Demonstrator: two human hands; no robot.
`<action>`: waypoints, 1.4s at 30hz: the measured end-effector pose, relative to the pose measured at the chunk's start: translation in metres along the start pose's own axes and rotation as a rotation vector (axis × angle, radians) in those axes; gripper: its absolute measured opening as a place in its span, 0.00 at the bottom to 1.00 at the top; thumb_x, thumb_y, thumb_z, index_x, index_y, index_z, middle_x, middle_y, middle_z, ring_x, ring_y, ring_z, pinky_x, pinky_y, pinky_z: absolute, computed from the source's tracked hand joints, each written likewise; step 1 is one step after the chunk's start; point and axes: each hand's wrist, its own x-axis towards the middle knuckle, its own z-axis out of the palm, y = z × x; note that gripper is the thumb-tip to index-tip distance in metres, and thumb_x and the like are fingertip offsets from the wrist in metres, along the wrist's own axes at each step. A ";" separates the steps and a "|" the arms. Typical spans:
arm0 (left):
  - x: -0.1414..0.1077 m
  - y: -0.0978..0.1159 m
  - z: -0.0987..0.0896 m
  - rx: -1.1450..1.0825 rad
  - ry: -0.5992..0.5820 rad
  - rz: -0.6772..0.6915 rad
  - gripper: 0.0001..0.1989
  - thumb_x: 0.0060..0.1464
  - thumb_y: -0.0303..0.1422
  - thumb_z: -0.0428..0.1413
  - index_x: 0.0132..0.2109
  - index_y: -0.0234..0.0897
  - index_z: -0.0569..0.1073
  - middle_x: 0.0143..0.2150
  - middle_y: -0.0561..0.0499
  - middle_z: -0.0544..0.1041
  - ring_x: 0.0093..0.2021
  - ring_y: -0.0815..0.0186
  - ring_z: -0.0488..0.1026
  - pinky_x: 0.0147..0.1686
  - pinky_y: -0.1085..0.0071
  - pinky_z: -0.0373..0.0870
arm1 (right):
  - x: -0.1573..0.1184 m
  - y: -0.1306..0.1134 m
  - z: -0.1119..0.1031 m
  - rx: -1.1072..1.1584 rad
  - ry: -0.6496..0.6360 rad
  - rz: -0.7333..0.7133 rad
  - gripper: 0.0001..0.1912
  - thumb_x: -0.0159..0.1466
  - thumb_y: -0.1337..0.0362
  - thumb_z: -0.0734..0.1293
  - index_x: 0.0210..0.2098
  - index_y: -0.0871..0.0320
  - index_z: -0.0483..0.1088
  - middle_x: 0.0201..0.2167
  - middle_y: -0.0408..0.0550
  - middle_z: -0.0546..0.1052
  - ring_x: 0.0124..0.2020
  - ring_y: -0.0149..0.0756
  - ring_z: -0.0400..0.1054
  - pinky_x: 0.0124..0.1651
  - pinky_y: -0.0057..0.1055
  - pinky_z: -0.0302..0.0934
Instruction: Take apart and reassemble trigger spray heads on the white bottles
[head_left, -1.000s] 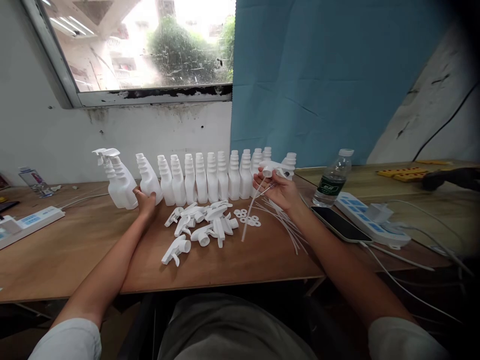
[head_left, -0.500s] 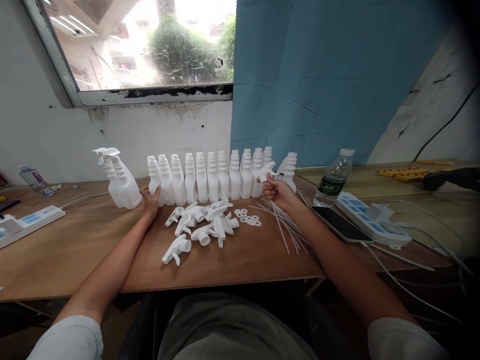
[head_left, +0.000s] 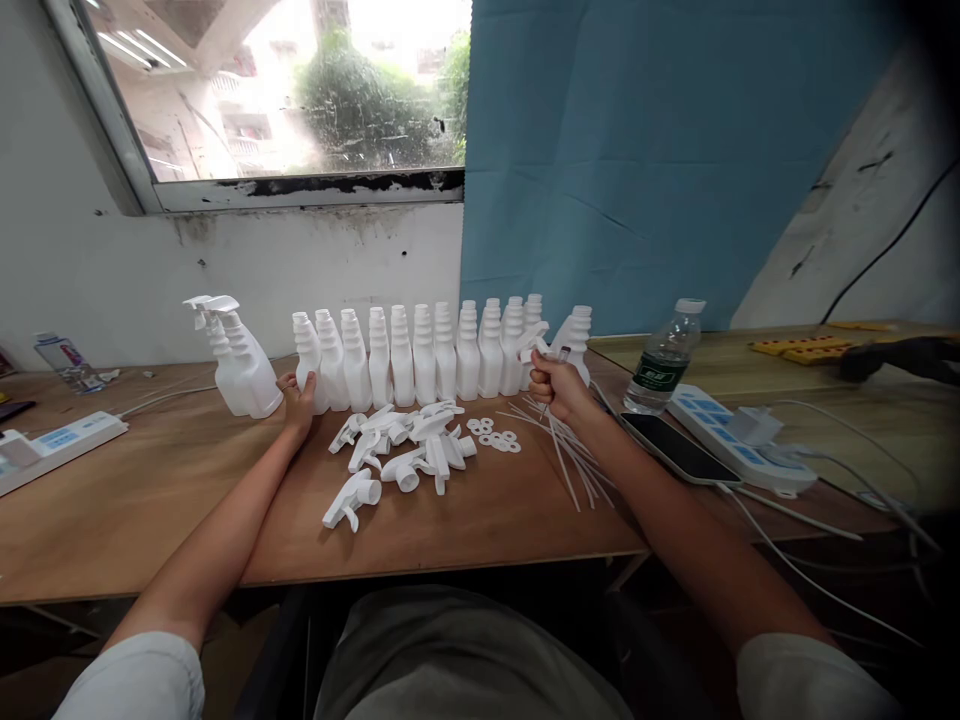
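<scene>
My left hand is wrapped round the lower part of the leftmost white bottle in a row of open-necked bottles. Toward the row's right end, my right hand has its fingers curled on a white trigger spray head, partly hidden by the hand. A bottle stands just behind that hand. Loose trigger spray heads lie heaped in front of the row. To their right are small white rings and thin white tubes, the latter under my right wrist.
Bottles with spray heads fitted stand left of the row. Power strips lie at both sides, with cables. A phone and a water bottle are right of my right forearm. Behind the table rises the wall.
My right hand has turned a little and its fingers have curled in more, and the spray head has tilted slightly with it. The left hand stays on its bottle.
</scene>
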 end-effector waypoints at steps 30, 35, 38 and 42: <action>-0.115 0.125 0.037 -0.122 -0.552 0.459 0.13 0.54 0.36 0.58 0.47 0.40 0.70 0.48 0.44 0.71 0.52 0.58 0.70 0.58 0.59 0.62 | -0.030 0.015 0.030 -1.170 0.008 -0.719 0.19 0.64 0.56 0.63 0.55 0.50 0.68 0.27 0.45 0.75 0.26 0.38 0.67 0.31 0.30 0.55; -0.145 0.141 0.051 -0.304 -0.800 0.149 0.27 0.47 0.34 0.65 0.55 0.46 0.70 0.52 0.46 0.72 0.48 0.61 0.72 0.51 0.64 0.68 | -0.050 0.030 0.057 -1.182 -0.239 -0.805 0.21 0.63 0.63 0.63 0.55 0.47 0.69 0.28 0.44 0.77 0.29 0.37 0.68 0.33 0.29 0.59; -0.153 0.140 0.053 -0.296 -0.935 0.033 0.21 0.48 0.34 0.65 0.50 0.41 0.73 0.45 0.48 0.75 0.44 0.63 0.73 0.46 0.69 0.68 | -0.061 0.033 0.070 -1.078 -0.350 -0.816 0.20 0.63 0.62 0.63 0.54 0.47 0.70 0.30 0.46 0.78 0.31 0.38 0.69 0.35 0.31 0.62; -0.154 0.135 0.054 -0.473 -0.968 -0.243 0.14 0.53 0.37 0.61 0.45 0.37 0.74 0.37 0.50 0.77 0.39 0.64 0.74 0.42 0.68 0.70 | -0.071 0.027 0.076 -0.955 -0.381 -0.850 0.22 0.65 0.55 0.63 0.57 0.48 0.68 0.32 0.48 0.75 0.32 0.38 0.68 0.38 0.35 0.63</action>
